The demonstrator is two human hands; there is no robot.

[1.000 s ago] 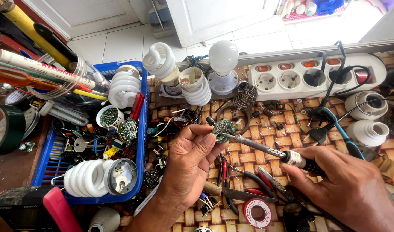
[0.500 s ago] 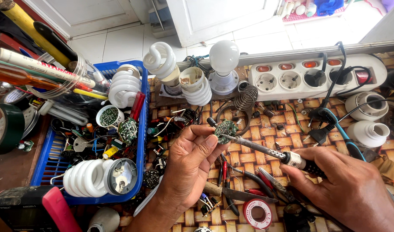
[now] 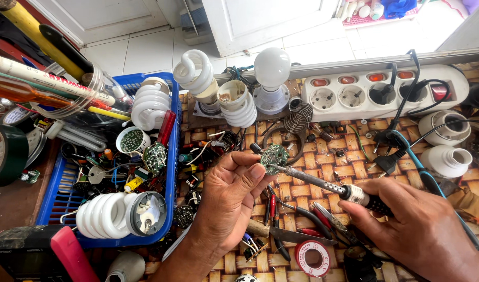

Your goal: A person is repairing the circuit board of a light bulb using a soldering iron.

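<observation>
Our left hand pinches the small round green circuit board between thumb and fingertips, above the woven mat. Our right hand is closed around the black-handled soldering iron, its tip touching the board. We should probably keep the board steady, fingers clear of the tip. A blue plastic basket of spiral bulbs sits left.

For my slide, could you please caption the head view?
Left hand holds a round circuit board; right hand touches it with a soldering iron.
</observation>
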